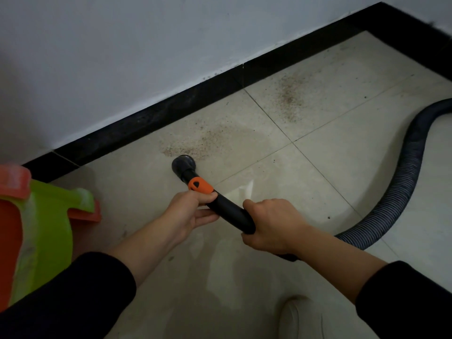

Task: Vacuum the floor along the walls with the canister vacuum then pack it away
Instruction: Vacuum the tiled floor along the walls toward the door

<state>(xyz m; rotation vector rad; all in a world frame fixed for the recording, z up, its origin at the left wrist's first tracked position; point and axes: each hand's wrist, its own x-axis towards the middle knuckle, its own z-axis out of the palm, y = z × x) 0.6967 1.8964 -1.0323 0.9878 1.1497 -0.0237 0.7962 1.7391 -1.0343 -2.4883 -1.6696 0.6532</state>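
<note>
The vacuum's black curved handle tube [227, 209] has an orange collar [199, 185] and ends in a round black nozzle [184, 163] set on the pale floor tiles. My left hand [193, 212] grips the tube just below the orange collar. My right hand [271, 225] grips it lower down, where the ribbed grey hose [401, 182] begins. The hose loops off to the right edge. Brown dirt specks [200, 143] lie just beyond the nozzle, and a second dirt patch [289, 97] lies further along the black skirting [151, 118]. The canister is out of view.
A white wall [122, 57] meets the floor along the black skirting, which turns a corner at top right. Stacked green and orange plastic stools [46, 221] stand at the left. My light shoe [300, 319] shows at the bottom.
</note>
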